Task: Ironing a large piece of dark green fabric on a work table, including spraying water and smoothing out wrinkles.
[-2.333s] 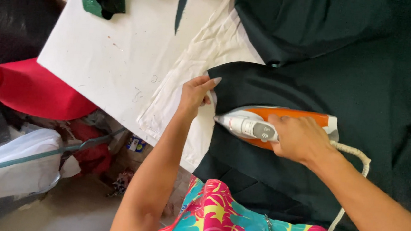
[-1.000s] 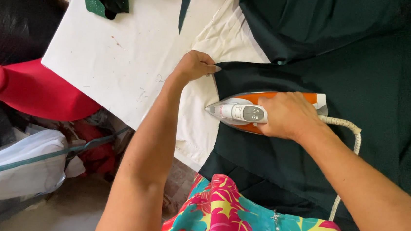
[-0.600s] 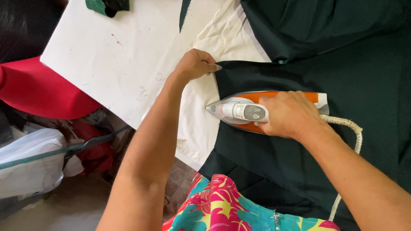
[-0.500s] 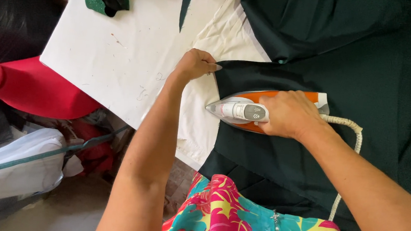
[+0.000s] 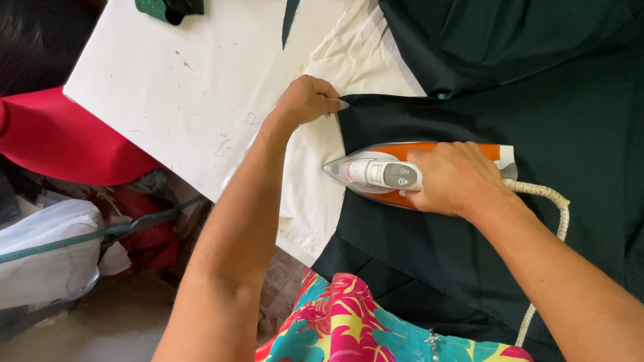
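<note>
Iron (image 5: 384, 174): white and orange, flat on the dark green fabric (image 5: 586, 133), nose at the fabric's left edge
Right hand (image 5: 449, 177): closed round the iron's handle from above
Left hand (image 5: 309, 99): just beyond the iron's nose, fingertips pinching the fabric's corner over the cream cloth (image 5: 313, 196)
Handling: fabric looks soft and slidey, so pin its edge; iron probably hefty, handle only
Cord (image 5: 546, 202): trails behind the iron

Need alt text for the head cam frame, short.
Seen from above, a right hand presses an orange and white iron onto dark green fabric while the left hand pinches its edge over a white table. A red form lies at left.
</note>
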